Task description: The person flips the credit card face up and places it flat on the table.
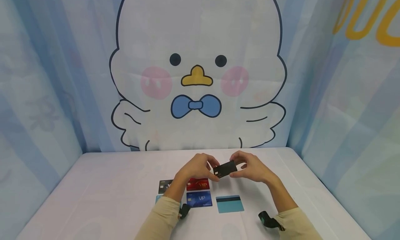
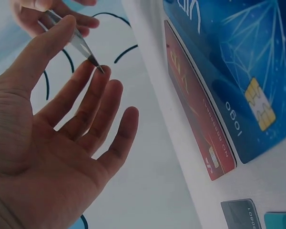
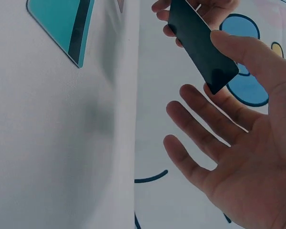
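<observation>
A black card (image 1: 225, 169) with a small chip is held up above the table between both hands. My left hand (image 1: 200, 167) pinches its left end between thumb and fingers; in the left wrist view the card (image 2: 81, 44) appears nearly edge-on. At the other end, my right hand (image 1: 252, 167) pinches it too, the thumb on its near face in the right wrist view. Below the hands lie a red VIP card (image 1: 198, 184), a blue VIP card (image 1: 199, 199) and a teal card (image 1: 230, 204) with a black stripe facing up.
Left of these, a dark grey card (image 1: 164, 186) and a light blue card (image 1: 158, 199) lie partly hidden by my left forearm. The white table (image 1: 103, 195) ends at a curtain (image 1: 197, 129) with a printed cartoon bird. Side curtains hang left and right.
</observation>
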`<state>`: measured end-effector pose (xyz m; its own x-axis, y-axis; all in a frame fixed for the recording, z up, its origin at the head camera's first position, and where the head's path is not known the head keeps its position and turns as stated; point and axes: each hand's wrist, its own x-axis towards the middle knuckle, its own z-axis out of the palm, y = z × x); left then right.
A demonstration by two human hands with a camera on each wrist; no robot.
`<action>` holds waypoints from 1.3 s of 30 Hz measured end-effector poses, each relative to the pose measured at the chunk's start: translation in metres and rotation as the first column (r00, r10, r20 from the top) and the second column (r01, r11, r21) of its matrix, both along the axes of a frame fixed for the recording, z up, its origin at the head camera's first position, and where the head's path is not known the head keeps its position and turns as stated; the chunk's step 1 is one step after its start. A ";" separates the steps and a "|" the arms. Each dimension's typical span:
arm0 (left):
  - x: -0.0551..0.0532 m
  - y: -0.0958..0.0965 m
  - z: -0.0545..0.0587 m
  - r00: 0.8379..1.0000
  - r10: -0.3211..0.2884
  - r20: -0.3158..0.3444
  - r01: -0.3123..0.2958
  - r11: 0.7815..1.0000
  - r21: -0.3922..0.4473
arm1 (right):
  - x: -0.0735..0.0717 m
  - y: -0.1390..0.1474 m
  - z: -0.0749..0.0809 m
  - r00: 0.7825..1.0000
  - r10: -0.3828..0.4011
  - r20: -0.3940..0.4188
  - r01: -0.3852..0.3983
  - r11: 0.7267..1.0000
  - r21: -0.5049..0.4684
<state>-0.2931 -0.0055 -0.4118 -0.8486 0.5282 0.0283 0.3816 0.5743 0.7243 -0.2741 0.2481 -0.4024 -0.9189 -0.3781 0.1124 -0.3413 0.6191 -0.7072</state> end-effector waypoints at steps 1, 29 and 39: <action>0.000 0.001 0.000 1.000 0.002 -0.007 -0.002 1.000 -0.011 | 0.000 0.000 0.000 1.000 -0.011 -0.001 0.011 1.000 0.020; 0.008 0.018 -0.004 0.997 0.042 -0.068 -0.060 0.955 -0.292 | 0.002 -0.012 -0.014 0.993 -0.117 0.007 0.110 0.949 0.294; 0.010 0.020 -0.006 0.996 0.031 -0.079 -0.055 0.943 -0.328 | 0.004 -0.018 -0.018 0.991 -0.133 0.024 0.117 0.932 0.342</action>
<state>-0.2829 0.0147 -0.4182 -0.8730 0.4813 -0.0792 0.3952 0.7931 0.4634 -0.2700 0.2296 -0.4203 -0.9622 -0.2686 -0.0454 -0.2184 0.8603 -0.4606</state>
